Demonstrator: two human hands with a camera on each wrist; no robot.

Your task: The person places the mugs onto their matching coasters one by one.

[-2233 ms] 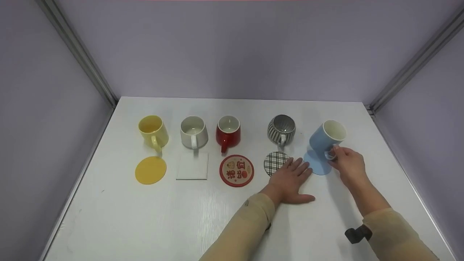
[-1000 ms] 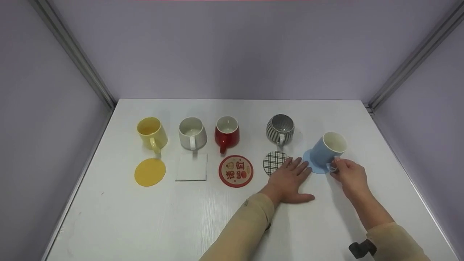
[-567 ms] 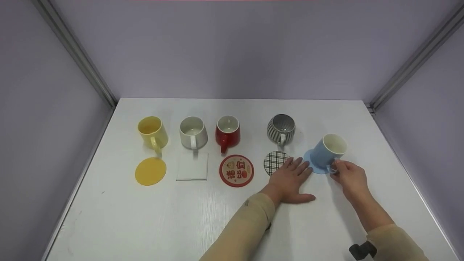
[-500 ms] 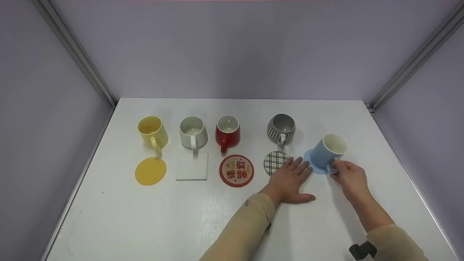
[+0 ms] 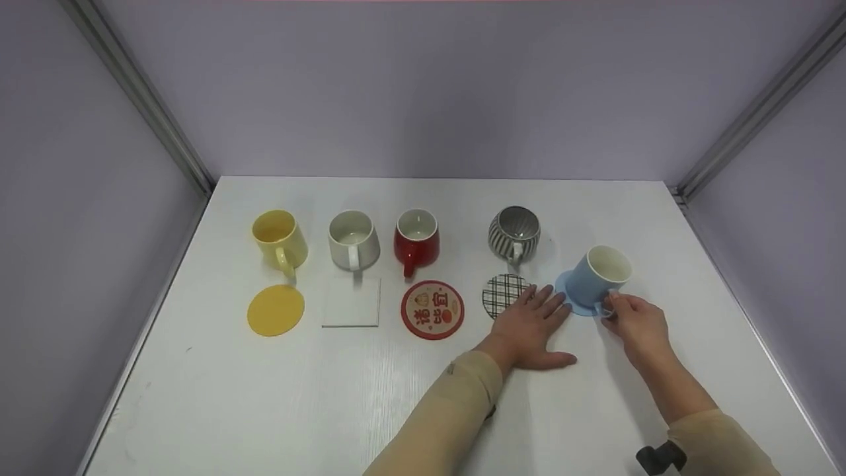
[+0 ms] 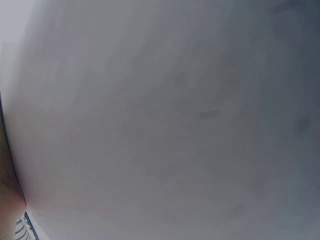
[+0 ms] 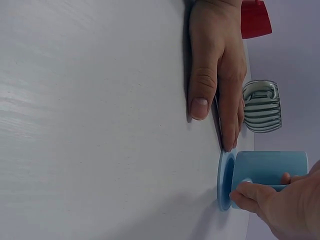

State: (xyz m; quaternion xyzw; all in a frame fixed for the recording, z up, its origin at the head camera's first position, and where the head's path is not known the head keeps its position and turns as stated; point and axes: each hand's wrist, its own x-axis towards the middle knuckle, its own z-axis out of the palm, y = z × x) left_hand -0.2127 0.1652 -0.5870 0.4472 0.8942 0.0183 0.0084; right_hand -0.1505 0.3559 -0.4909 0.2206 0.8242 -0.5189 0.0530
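In the head view, a light blue mug (image 5: pixel 591 279) stands upright over a round blue coaster (image 5: pixel 564 285), apparently resting on it. My right hand (image 5: pixel 638 324) pinches its handle between thumb and fingers, also seen from the side in the right wrist view. My left hand (image 5: pixel 532 330) lies flat, palm down, with spread fingers. Its fingertips reach the blue coaster's left edge and partly cover a round plaid coaster (image 5: pixel 502 294). Behind that coaster stands a grey striped mug (image 5: pixel 514 235). The left wrist view shows mostly blurred white tabletop (image 6: pixel 150 125).
To the left stand a red mug (image 5: pixel 418 248), a white mug (image 5: pixel 350 251) and a yellow mug (image 5: pixel 284 244). In front of them lie a red patterned coaster (image 5: pixel 433 327), a square white coaster (image 5: pixel 350 304) and a yellow coaster (image 5: pixel 275 311). Purple-grey walls (image 5: pixel 423 86) enclose the white table.
Since the earliest frame, the blue mug has come down and toward me over the blue coaster, with my right hand on its handle. My left hand has stayed flat in place.
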